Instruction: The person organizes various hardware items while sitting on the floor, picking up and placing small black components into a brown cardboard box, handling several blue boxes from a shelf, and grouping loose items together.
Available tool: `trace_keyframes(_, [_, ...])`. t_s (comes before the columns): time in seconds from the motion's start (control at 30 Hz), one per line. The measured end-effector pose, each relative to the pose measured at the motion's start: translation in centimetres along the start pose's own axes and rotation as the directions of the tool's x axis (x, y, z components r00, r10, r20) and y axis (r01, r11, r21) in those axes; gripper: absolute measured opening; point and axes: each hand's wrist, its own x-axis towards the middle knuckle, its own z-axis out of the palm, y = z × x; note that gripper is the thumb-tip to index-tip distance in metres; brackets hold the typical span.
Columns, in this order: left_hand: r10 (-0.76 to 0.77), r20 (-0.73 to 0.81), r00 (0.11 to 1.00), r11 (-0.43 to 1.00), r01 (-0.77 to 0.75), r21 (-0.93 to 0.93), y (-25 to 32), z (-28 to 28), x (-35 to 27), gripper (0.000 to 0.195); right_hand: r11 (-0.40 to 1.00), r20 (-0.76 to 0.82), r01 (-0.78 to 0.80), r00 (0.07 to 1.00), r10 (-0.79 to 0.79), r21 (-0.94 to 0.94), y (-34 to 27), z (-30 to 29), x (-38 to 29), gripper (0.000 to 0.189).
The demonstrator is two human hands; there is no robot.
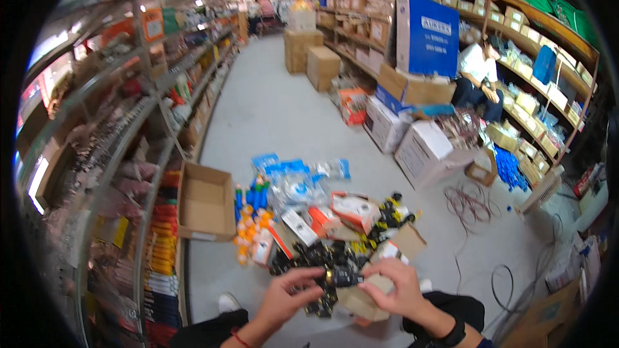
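Observation:
Between my two hands is a small black cylindrical fitting with a brass-coloured end [342, 278]. My right hand [394, 287] grips its right end with thumb and fingertips. My left hand [297, 292] is at the brass-coloured end, thumb and fingers apart; whether it touches the fitting is unclear. Below lies a pile of similar black fittings [328, 253] on the floor, beside a small open cardboard box [370, 299] under my right hand. Orange-and-white boxes [355, 210], orange plastic parts [246, 232], blue-and-green parts [258, 193] and yellow-and-black parts [394, 212] lie just beyond.
An empty cardboard box [205, 200] stands by the metal shelving [164, 121] at left. Clear plastic bags [295, 191] lie beyond the pile. Larger cartons [425, 157] and tangled wire [469, 208] are at right. A person [478, 75] sits near the right shelves; another is far down the aisle.

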Motion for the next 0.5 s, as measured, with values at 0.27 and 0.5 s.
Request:
trace_keyframes(0.27, [0.064, 0.050, 0.997, 0.994, -0.059, -0.090, -0.2, 1.4, -0.2, 0.029, 0.993, 0.028, -0.091, 0.996, 0.089, 0.078, 0.0, 0.2, -0.4, 0.014])
trace_keyframes(0.5, [0.061, -0.070, 0.996, 0.998, -0.063, -0.025, -1.4, 1.9, 0.3, 0.015, 0.993, -0.015, -0.017, 1.000, 0.019, 0.119, 0.1, -0.4, -0.4, 0.014])
